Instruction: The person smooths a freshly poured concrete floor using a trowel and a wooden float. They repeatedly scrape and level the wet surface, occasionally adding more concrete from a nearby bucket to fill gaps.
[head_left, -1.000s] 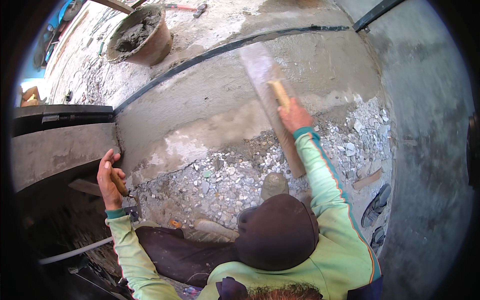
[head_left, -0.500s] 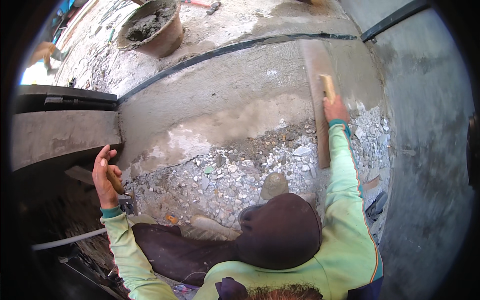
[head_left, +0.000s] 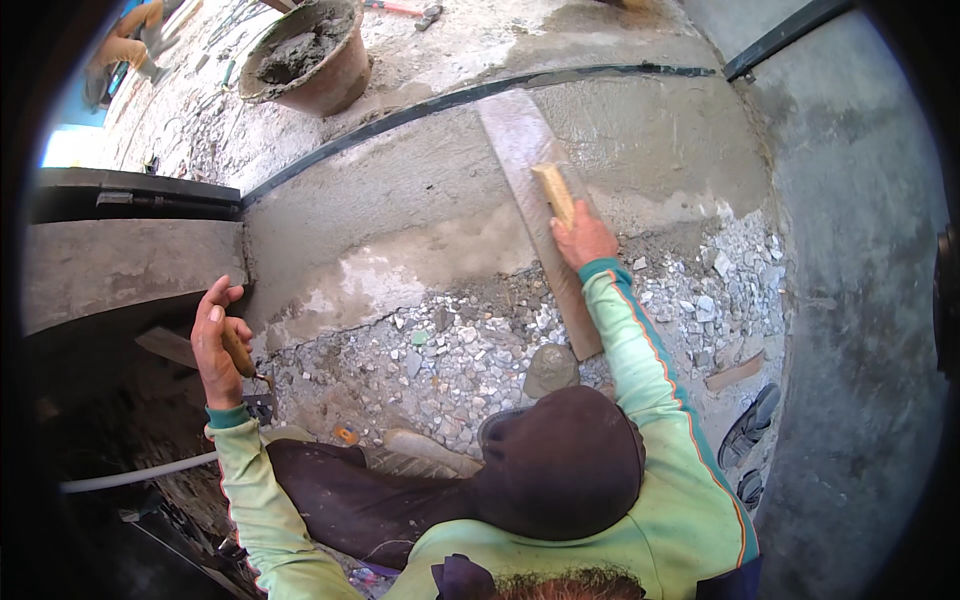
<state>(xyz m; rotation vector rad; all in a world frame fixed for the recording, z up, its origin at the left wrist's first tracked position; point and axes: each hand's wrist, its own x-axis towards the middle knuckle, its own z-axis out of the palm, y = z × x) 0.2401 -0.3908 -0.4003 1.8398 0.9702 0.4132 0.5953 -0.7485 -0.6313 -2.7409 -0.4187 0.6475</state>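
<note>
My right hand (head_left: 585, 238) is closed round the light wooden handle of a long flat plastering float (head_left: 515, 130), which lies across a band of wet grey mortar (head_left: 370, 175). The float's far end is close to a dark strip (head_left: 430, 108), and its near end reaches over loose gravel. On the left, my left hand (head_left: 215, 345) is raised, its fingers partly curled, with the wooden handle of a trowel (head_left: 236, 352) held against the palm by the thumb. Only a little of that trowel's metal end shows below the hand.
A bucket (head_left: 330, 75) of mortar stands beyond the strip. White gravel (head_left: 450, 350) and a rounded stone (head_left: 550, 371) lie before my knees. A grey wall (head_left: 850, 300) rises on the right, a sandal (head_left: 748, 425) near its foot. Another person's legs (head_left: 135, 40) show at far left.
My right hand has swept the float leftward over the mortar, and the float is now more slanted. My left hand has stayed nearly still with the trowel.
</note>
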